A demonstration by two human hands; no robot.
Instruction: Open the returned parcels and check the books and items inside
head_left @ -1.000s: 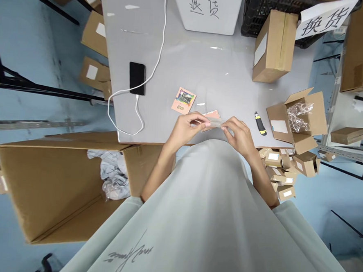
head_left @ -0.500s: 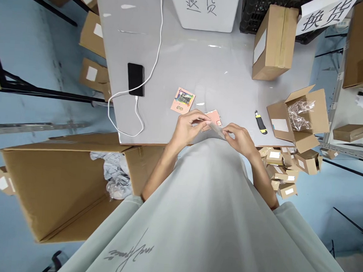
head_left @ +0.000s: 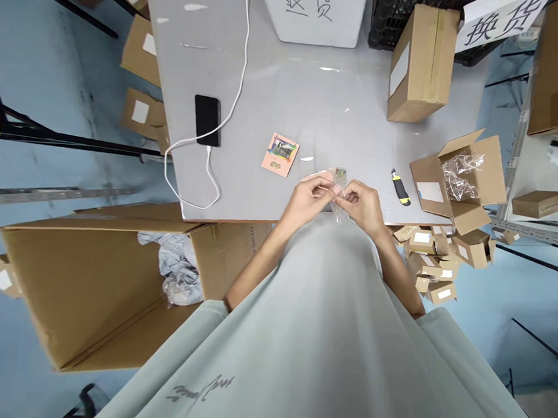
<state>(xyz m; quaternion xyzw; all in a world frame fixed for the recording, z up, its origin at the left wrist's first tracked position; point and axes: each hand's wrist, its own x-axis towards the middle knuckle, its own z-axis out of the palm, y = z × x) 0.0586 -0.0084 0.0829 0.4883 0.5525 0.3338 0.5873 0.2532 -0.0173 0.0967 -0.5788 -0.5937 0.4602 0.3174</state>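
Note:
My left hand [head_left: 313,198] and my right hand [head_left: 360,204] meet at the front edge of the table, fingers pinched on a small clear plastic bag [head_left: 340,214]. Something small and greenish shows at the top of the bag, too small to name. Behind my left fingers a pink card [head_left: 327,174] is mostly covered. Further left lies another pink card [head_left: 280,154] with a dark picture on it, untouched. A black and yellow box cutter [head_left: 400,187] rests to the right of my right hand.
An open carton [head_left: 431,190] with clear wrap stands at the table's right, a closed carton [head_left: 422,66] behind it. A phone [head_left: 207,120] with a white cable lies left. A white bin [head_left: 313,31] and black crate [head_left: 382,26] stand at the back. A large open box [head_left: 94,286] sits lower left.
My hands have come closer together, the left moving right. The clear bag, earlier stretched between them, is now bunched at my fingertips, with the greenish thing showing above it.

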